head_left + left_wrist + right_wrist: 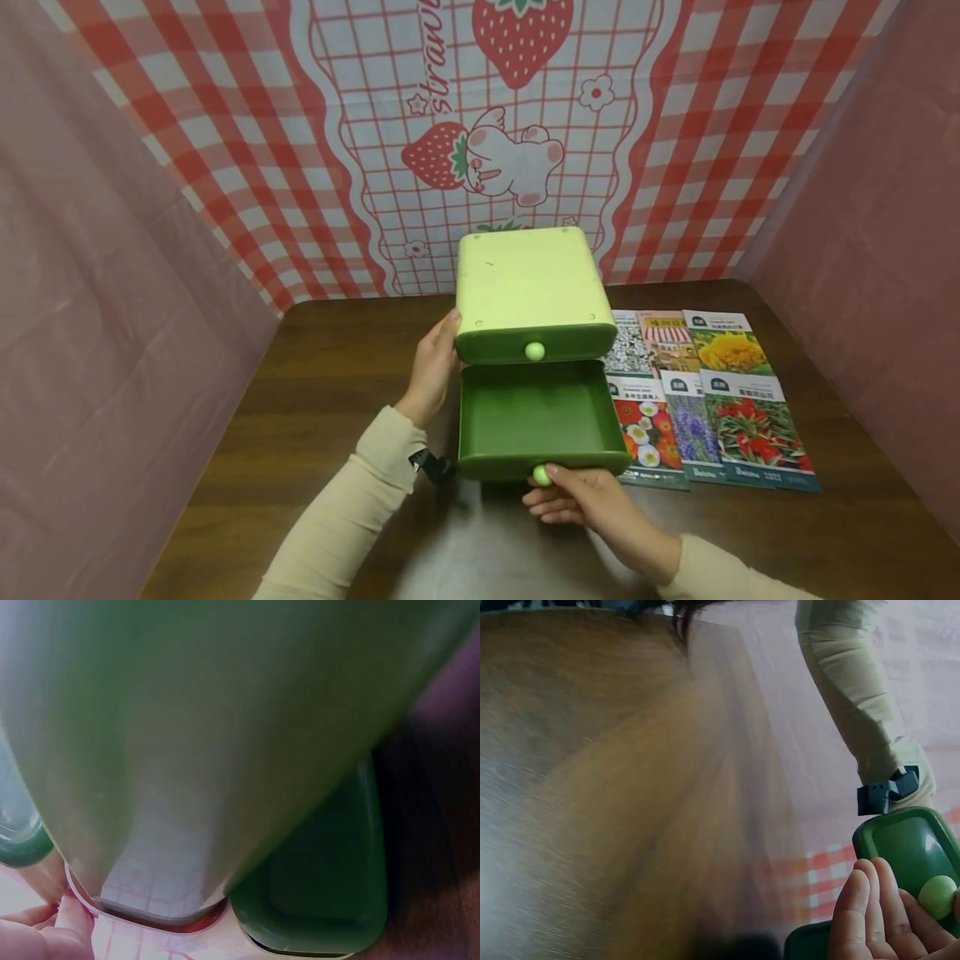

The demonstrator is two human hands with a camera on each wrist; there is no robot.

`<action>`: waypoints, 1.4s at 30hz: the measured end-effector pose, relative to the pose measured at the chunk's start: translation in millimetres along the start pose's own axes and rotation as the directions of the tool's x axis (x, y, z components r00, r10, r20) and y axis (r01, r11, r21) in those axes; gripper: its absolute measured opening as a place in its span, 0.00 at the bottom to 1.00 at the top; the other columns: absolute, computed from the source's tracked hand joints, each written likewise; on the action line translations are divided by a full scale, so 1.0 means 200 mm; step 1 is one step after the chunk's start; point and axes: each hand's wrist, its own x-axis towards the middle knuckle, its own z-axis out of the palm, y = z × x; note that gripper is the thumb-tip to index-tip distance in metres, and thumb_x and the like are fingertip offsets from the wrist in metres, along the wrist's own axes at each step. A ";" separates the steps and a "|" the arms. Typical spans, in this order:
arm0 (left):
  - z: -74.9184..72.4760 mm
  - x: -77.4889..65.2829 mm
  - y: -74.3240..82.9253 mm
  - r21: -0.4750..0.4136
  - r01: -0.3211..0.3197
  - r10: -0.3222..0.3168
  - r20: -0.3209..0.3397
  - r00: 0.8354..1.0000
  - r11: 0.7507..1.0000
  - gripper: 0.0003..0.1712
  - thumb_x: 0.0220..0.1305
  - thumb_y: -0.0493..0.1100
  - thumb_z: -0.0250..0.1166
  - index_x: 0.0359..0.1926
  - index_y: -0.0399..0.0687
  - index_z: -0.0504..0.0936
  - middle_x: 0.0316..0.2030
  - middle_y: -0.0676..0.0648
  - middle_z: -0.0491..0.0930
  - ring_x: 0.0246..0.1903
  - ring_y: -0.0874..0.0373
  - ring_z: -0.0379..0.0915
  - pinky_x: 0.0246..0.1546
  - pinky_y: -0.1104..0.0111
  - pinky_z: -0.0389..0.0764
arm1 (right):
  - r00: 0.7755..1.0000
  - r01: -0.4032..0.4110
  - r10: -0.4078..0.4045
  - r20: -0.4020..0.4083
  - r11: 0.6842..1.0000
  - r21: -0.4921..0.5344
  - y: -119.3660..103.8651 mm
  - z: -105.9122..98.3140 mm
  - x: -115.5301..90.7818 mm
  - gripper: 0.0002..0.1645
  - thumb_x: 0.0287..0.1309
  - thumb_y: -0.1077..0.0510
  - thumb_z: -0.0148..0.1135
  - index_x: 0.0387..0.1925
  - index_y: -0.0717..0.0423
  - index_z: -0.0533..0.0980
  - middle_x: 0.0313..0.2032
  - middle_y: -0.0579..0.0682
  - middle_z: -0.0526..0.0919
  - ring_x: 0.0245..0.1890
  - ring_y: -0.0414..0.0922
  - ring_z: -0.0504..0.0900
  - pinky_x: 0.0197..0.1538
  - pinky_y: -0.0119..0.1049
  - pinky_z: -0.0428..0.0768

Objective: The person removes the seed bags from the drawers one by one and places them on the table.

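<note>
A small desktop drawer cabinet (528,279) with a pale yellow-green top stands on the table. Its top drawer (495,346), green with a round knob (535,351), is closed. Below that, a green drawer (536,408) is pulled out, and nothing shows inside it. My left hand (432,371) holds the cabinet's left side. At the pulled-out drawer's round light-green knob (541,476), my right hand (592,504) pinches with thumb and fingers. In the left wrist view, the extended drawer fills most of the picture, and another green drawer front (315,877) appears beside it.
Several seed packets with flower pictures (757,425) lie in two overlapping rows right of the cabinet. A strawberry-print checked cloth (247,150) hangs behind the brown wooden table (315,417). Pink cloth (97,275) hangs on both sides.
</note>
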 end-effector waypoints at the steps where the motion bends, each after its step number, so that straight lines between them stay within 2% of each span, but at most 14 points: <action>1: 0.00 0.00 0.00 0.003 0.002 -0.002 0.001 1.000 1.000 0.34 0.73 0.60 0.51 0.71 0.46 0.66 0.65 0.42 0.72 0.48 0.57 0.79 0.45 0.69 0.83 | 1.000 -0.005 0.005 -0.007 1.000 0.001 -0.01 0.00 0.01 0.31 0.72 0.44 0.50 0.53 0.69 0.77 0.41 0.54 0.89 0.40 0.43 0.88 0.51 0.42 0.85; 4: 0.00 0.00 0.00 0.010 0.004 -0.004 0.005 1.000 1.000 0.34 0.73 0.60 0.51 0.71 0.47 0.66 0.66 0.43 0.72 0.50 0.55 0.79 0.47 0.67 0.83 | 0.999 -0.017 0.017 -0.028 1.000 -0.004 -0.03 0.00 0.03 0.31 0.70 0.42 0.52 0.53 0.67 0.78 0.41 0.53 0.89 0.40 0.43 0.88 0.52 0.43 0.85; 15: 0.00 0.00 0.00 0.017 -0.005 0.004 0.013 1.000 1.000 0.34 0.73 0.60 0.51 0.71 0.46 0.65 0.67 0.43 0.71 0.55 0.51 0.77 0.49 0.65 0.83 | 0.998 -0.018 0.017 -0.058 0.999 -0.027 -0.07 0.00 0.12 0.40 0.68 0.38 0.53 0.59 0.72 0.73 0.41 0.52 0.89 0.43 0.45 0.88 0.53 0.44 0.84; 23: -0.01 0.00 0.00 0.027 -0.003 0.003 0.020 1.000 1.000 0.34 0.73 0.60 0.51 0.71 0.47 0.66 0.67 0.43 0.70 0.52 0.54 0.77 0.44 0.68 0.83 | 0.995 0.012 -0.015 -0.100 1.000 -0.027 -0.10 -0.04 0.22 0.42 0.68 0.38 0.54 0.59 0.75 0.71 0.40 0.53 0.89 0.42 0.44 0.88 0.53 0.45 0.84; 28: -0.01 0.00 -0.01 0.019 -0.003 0.003 0.027 1.000 1.000 0.34 0.73 0.61 0.50 0.72 0.47 0.65 0.67 0.43 0.70 0.52 0.55 0.77 0.45 0.68 0.83 | 0.993 0.028 -0.030 -0.116 0.999 -0.017 -0.12 -0.06 0.27 0.41 0.68 0.39 0.54 0.59 0.75 0.71 0.40 0.52 0.89 0.43 0.46 0.88 0.52 0.42 0.85; 32: -0.01 0.00 -0.01 0.021 -0.003 0.003 0.018 1.000 1.000 0.34 0.73 0.60 0.51 0.71 0.47 0.65 0.66 0.43 0.71 0.52 0.54 0.77 0.45 0.67 0.82 | 0.990 0.037 -0.037 -0.138 0.999 -0.003 -0.13 -0.08 0.32 0.40 0.68 0.39 0.54 0.59 0.74 0.72 0.39 0.51 0.89 0.42 0.44 0.88 0.50 0.38 0.85; 35: -0.01 0.00 0.00 0.026 -0.001 0.001 0.008 1.000 1.000 0.34 0.73 0.60 0.51 0.71 0.48 0.65 0.68 0.45 0.69 0.56 0.51 0.76 0.45 0.68 0.82 | 0.989 0.049 -0.048 -0.138 0.999 0.005 -0.14 -0.09 0.35 0.39 0.68 0.39 0.54 0.58 0.73 0.73 0.39 0.51 0.89 0.41 0.42 0.88 0.51 0.39 0.85; 42: 0.00 0.00 0.00 0.026 -0.005 0.005 -0.003 1.000 1.000 0.35 0.73 0.60 0.51 0.72 0.45 0.64 0.70 0.45 0.66 0.63 0.47 0.70 0.54 0.66 0.80 | 0.988 0.071 -0.067 -0.141 0.997 0.023 -0.16 -0.12 0.41 0.37 0.68 0.41 0.55 0.58 0.73 0.73 0.40 0.52 0.89 0.41 0.42 0.88 0.51 0.39 0.85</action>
